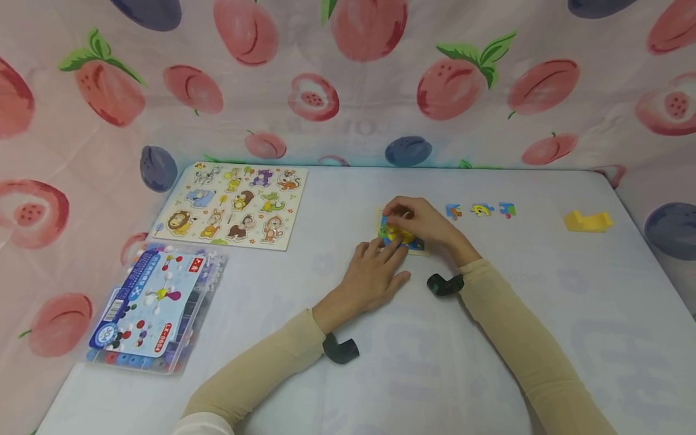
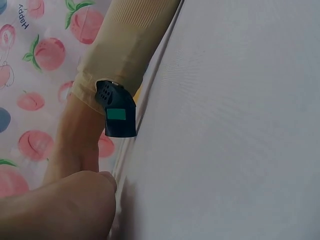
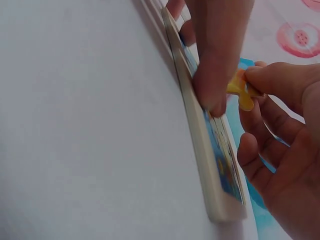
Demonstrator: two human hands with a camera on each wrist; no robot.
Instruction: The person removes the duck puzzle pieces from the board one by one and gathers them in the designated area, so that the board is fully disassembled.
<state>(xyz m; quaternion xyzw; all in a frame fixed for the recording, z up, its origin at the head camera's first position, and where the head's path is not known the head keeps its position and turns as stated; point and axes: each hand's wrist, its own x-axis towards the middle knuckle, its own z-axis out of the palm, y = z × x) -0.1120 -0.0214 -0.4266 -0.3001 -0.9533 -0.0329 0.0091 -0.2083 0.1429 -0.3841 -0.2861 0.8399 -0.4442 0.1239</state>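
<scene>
A small wooden jigsaw board lies flat on the table between the hands, with blue and yellow picture pieces in its frame. My left hand rests on its near left part, fingers fairly straight, fingertips on the board's face. Over the board, my right hand pinches a yellow puzzle piece between thumb and fingers. In the right wrist view the piece is lifted off the board, beside the left fingers. The left wrist view shows only the base of the left hand and the right forearm; the board is hidden there.
Three loose puzzle pieces lie in a row right of the board. Farther right is a yellow notched block. On the left are an animal puzzle board and a clear plastic case. Fruit-print cloth hangs behind the table.
</scene>
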